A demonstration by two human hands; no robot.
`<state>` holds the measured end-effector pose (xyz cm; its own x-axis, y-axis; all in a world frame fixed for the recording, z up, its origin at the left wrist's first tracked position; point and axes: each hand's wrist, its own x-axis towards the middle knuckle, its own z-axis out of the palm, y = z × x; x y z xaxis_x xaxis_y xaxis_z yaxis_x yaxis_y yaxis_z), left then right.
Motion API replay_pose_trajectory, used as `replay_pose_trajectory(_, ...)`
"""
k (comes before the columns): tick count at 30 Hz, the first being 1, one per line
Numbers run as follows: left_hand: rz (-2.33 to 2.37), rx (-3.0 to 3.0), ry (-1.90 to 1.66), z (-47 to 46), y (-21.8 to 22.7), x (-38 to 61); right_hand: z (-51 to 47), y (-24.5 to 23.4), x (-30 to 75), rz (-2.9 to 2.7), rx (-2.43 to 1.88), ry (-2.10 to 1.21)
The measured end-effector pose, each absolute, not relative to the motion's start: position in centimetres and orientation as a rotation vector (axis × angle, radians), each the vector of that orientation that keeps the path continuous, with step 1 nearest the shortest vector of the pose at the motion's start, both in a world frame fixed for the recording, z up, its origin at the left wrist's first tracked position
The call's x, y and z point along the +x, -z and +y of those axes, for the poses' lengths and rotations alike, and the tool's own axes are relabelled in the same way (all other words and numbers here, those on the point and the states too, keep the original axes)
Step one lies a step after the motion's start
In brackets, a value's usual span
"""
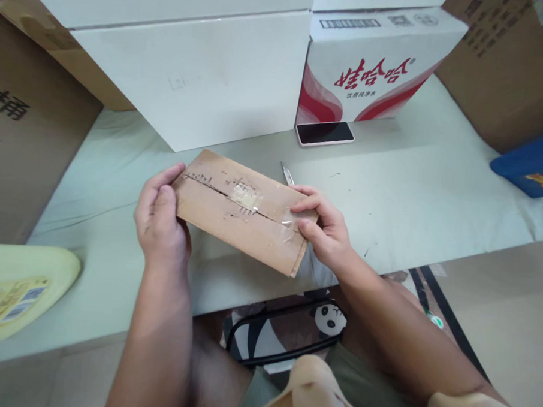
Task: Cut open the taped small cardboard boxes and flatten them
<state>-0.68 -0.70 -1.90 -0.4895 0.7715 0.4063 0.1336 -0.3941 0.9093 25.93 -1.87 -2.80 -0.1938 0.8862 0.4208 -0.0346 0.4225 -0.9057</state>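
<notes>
Over the pale table (434, 192), a flat brown box (234, 223) is being held up. The left hand (160, 222) and right hand (324, 227) are curling around its ends. A loose grip could be dropping it near the little knife (287, 173).

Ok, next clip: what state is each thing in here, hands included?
Small cardboard box: flaps closed, seam taped, tape scuffed, held at both ends.
Left hand: gripping the box's left end.
Right hand: gripping the right end, thumb on the tape.
Phone: lying flat on the table, screen dark.
Cutter: lying on the table, half hidden behind the box; blade unclear.
Red-and-white carton: closed, print upside down.
White box: closed.
</notes>
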Motion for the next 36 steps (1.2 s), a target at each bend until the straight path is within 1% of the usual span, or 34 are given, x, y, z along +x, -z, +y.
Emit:
replay_pose_trajectory(3, 1.345, 1.202, -1.953, -0.7, 1.8, -0.3, -1.9, 2.7, 25.8, -1.533, -0.815, -1.019)
replay_pose_trajectory(8, 1.308, 1.296, -2.049, -0.7, 1.4, 0.0, -2.0, 2.6, 25.9, -1.575, -0.810, -1.014)
replay_pose_trajectory(14, 1.416, 1.385, -1.889, -0.6, 1.5, -1.0, -2.1, 2.7, 26.1, -1.591, -0.732, -1.016)
replay_pose_trajectory(17, 1.457, 1.398, -1.844, -0.7, 1.1, -1.1, -1.9, 3.1, 26.2, -1.548, -0.727, -1.075)
replay_pose_trajectory(22, 1.490, 1.272, -1.818, -0.9, 0.4, -1.2, -0.2, 4.5, 26.9, -1.192, -0.898, -1.204)
replay_pose_trajectory(27, 1.496, 0.868, -1.989, -0.3, 0.5, -3.6, 0.7, 6.0, 26.8, -1.107, -1.148, -1.229)
replay_pose_trajectory(30, 1.457, 0.733, -1.978, 0.1, 0.7, -5.2, 0.2, 6.0, 26.2, -1.243, -1.123, -1.327)
replay_pose_trajectory(33, 1.462, 0.658, -1.905, 0.1, 0.7, -5.2, -0.5, 5.2, 25.8, -1.534, -0.925, -1.313)
replay_pose_trajectory(34, 1.492, 0.633, -1.847, 0.0, 0.7, -4.9, -0.7, 4.9, 25.7, -1.608, -0.862, -1.275)
replay_pose_trajectory(36, 1.536, 0.598, -1.623, -0.3, 0.6, -4.1, -1.1, 4.3, 25.8, -1.691, -0.777, -1.195)
